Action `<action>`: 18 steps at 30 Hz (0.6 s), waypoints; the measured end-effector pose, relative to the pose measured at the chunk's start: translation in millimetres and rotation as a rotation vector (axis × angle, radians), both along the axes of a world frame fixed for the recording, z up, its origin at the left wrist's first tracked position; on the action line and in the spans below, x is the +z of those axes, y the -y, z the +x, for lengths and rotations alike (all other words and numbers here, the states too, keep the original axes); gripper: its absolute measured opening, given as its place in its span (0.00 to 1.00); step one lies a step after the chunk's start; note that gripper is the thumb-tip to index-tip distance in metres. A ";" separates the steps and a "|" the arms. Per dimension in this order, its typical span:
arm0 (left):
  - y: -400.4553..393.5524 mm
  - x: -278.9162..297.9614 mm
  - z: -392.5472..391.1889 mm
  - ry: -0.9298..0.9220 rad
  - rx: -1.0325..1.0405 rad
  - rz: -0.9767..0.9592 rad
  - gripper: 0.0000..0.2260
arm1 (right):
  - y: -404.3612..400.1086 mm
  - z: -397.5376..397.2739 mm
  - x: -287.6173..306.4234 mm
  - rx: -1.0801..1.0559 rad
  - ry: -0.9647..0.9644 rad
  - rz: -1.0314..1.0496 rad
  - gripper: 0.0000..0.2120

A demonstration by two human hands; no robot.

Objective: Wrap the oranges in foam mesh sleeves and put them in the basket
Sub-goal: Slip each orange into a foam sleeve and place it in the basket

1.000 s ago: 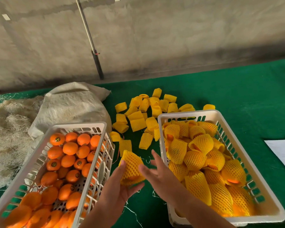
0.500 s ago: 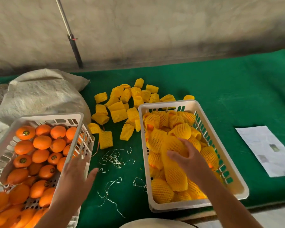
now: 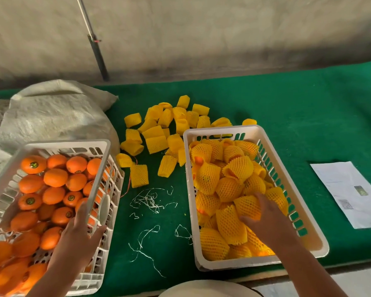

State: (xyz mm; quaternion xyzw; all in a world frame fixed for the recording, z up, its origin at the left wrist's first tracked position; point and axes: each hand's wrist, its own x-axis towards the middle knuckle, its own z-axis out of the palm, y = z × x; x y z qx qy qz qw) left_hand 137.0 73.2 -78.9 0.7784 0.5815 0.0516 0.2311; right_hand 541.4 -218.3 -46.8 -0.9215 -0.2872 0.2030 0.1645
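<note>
A white basket (image 3: 66, 144) on the left holds several bare oranges (image 3: 56, 177). My left hand (image 3: 81, 234) hovers over its right rim, fingers apart and holding nothing. Another white basket (image 3: 223, 130) on the right is filled with oranges in yellow foam mesh sleeves. My right hand (image 3: 268, 219) is inside it, fingers curled around one wrapped orange (image 3: 247, 207) that lies on top of the pile. Between and behind the baskets, several loose empty sleeves (image 3: 156, 144) lie on the green table (image 3: 287, 103).
A pale woven sack (image 3: 51, 116) lies behind the left basket. White string scraps (image 3: 150, 198) litter the cloth between the baskets. A sheet of paper (image 3: 349, 194) lies to the right. A pole (image 3: 96, 50) leans against the wall. A white round object (image 3: 208, 289) shows at the bottom edge.
My right hand carried the wrapped orange from between the baskets into the right basket and set it deeper on the pile. My left hand let go and moved over the left basket's rim.
</note>
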 end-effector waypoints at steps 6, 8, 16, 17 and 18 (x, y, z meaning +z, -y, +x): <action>3.5 2.2 2.3 0.044 0.002 -0.022 0.42 | 0.6 -22.8 18.2 -0.027 0.177 -0.050 0.40; 3.1 4.2 2.8 0.076 0.007 -0.044 0.42 | -9.6 -40.9 27.5 0.001 0.290 -0.052 0.36; -42.3 22.4 -27.3 0.170 0.020 -0.118 0.21 | -115.3 -130.9 48.0 0.218 0.248 0.139 0.29; -52.5 22.5 -37.1 0.138 -0.005 -0.104 0.20 | -126.7 -142.9 48.0 0.254 0.228 0.133 0.29; -61.5 22.3 -46.6 0.075 -0.035 -0.083 0.18 | -137.3 -154.6 47.6 0.287 0.206 0.131 0.29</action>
